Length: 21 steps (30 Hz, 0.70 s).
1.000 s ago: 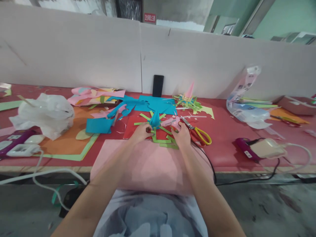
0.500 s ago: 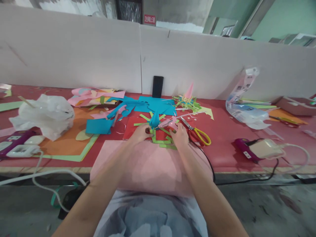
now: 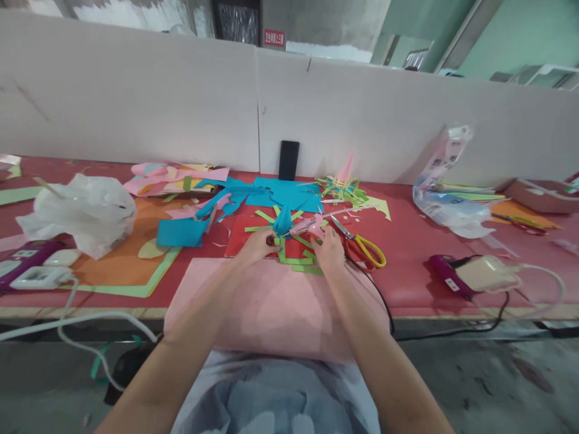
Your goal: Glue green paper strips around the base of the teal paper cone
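A blue paper cone (image 3: pixel 283 220) with green paper strips (image 3: pixel 263 215) fanning out round its base stands on a red sheet (image 3: pixel 239 239). At the cone's near left side, my left hand (image 3: pixel 258 244) is closed, its fingertips pinching a green strip at the base. My right hand (image 3: pixel 330 248) is wrapped round a pink hot glue gun (image 3: pixel 312 225), whose nozzle points left at the foot of the cone. A black cord (image 3: pixel 378 288) trails from it toward the table edge. Scissors with yellow and red handles (image 3: pixel 370 250) lie just right of my right hand.
Behind lie blue paper scraps (image 3: pixel 289 194) and a pink cone with green and yellow strips (image 3: pixel 346 175). A black phone (image 3: pixel 288 160) leans on the white partition (image 3: pixel 181 102). A crumpled plastic bag (image 3: pixel 85 211) sits left; a purple power strip (image 3: pixel 446 274) lies right.
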### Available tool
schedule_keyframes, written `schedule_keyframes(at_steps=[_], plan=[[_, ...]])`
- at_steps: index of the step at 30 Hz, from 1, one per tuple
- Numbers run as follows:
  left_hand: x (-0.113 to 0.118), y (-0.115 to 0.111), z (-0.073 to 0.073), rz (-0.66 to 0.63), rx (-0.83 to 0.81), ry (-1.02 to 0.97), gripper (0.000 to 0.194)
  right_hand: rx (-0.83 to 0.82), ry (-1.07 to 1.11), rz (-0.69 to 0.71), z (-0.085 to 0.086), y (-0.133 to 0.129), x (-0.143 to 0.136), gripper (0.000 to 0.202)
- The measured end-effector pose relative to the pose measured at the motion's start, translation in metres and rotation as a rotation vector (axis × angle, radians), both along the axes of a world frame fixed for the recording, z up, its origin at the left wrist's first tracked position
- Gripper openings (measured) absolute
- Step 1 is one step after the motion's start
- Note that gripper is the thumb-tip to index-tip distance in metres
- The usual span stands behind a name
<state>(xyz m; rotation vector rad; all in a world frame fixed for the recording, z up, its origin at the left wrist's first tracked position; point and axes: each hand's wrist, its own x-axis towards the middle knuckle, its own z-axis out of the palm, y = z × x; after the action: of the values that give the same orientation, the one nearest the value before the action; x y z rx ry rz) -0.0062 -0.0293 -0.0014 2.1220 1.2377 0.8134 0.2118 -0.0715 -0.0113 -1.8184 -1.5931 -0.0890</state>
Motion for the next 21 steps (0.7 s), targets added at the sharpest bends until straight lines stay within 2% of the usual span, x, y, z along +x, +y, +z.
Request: schedule_keyframes(at_steps=[21], plan=[[-0.0013,0.0034,-0.0048,0.001,-0.021,-0.007,0.021,-0.024,0.006,-0.01,0.0038,-0.0023,-0.001,0.025]])
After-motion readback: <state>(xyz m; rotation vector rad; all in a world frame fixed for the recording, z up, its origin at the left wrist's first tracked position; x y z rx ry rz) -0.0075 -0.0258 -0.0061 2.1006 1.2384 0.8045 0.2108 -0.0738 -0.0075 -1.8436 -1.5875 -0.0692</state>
